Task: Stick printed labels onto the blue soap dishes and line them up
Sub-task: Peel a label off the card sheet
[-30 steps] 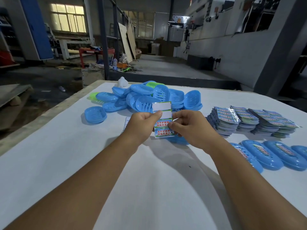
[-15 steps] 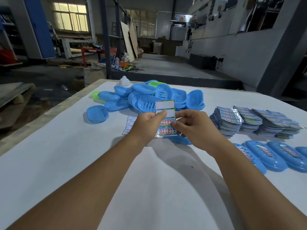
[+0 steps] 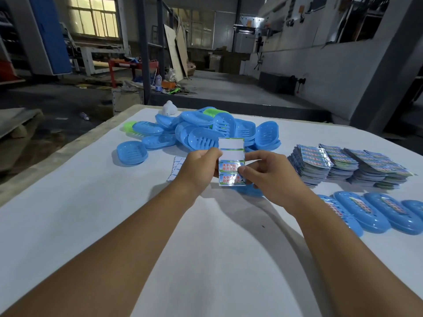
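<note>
Label sheet (image 3: 231, 161): pinched upright between left hand (image 3: 198, 169) and right hand (image 3: 263, 173), above the table (image 3: 68, 202). Behind: heaped soap dishes (image 3: 206, 131). Right: label stacks (image 3: 343, 165), labelled dishes (image 3: 375, 213) cut off. One dish (image 3: 248, 191) beneath is largely hidden, possibly unlabelled.

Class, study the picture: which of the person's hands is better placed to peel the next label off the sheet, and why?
Probably the right hand: its fingertips already pinch at a printed label on the label sheet, while the left hand grips the sheet's left edge, steadying it.
</note>
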`<action>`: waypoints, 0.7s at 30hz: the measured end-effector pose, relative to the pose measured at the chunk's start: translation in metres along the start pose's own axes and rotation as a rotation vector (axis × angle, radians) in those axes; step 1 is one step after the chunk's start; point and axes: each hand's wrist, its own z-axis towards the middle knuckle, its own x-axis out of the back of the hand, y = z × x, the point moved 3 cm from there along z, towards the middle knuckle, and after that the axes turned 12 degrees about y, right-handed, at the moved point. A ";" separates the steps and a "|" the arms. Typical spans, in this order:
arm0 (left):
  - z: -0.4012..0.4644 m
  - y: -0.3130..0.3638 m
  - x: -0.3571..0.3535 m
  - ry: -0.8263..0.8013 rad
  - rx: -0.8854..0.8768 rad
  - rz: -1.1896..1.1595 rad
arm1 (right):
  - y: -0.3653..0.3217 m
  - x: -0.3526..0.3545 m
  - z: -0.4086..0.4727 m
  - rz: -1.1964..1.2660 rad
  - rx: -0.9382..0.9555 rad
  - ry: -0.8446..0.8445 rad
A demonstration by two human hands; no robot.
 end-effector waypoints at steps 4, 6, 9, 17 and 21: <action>0.001 -0.002 0.004 -0.017 -0.050 0.080 | 0.001 0.002 0.003 0.007 -0.009 0.037; 0.002 -0.003 0.006 -0.018 -0.073 0.119 | 0.002 0.002 0.005 -0.011 -0.007 0.041; 0.004 -0.004 0.009 -0.015 -0.090 0.149 | 0.005 0.003 0.008 -0.053 -0.006 0.042; 0.012 -0.010 0.011 -0.046 -0.133 0.203 | 0.011 0.005 0.010 -0.159 -0.015 0.121; 0.012 -0.012 0.006 -0.066 -0.207 0.172 | 0.008 0.002 0.004 -0.286 0.083 0.123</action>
